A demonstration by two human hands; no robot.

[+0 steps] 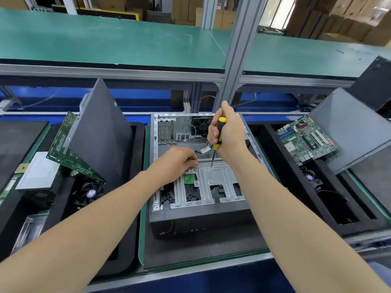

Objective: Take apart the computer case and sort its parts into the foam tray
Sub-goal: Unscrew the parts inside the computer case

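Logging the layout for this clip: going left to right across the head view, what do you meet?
Green circuit board → left side panel → left hand → right hand gripping the screwdriver → motherboard → right side panel.

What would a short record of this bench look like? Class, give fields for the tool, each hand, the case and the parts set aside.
tool: screwdriver, tip down on the metal bracket
right hand: grips the screwdriver handle
left hand: fingers curled at the bracket, contents unclear
case: computer case, open, in the middle foam tray
set aside left: circuit board, side panel, fan
set aside right: motherboard on a grey panel
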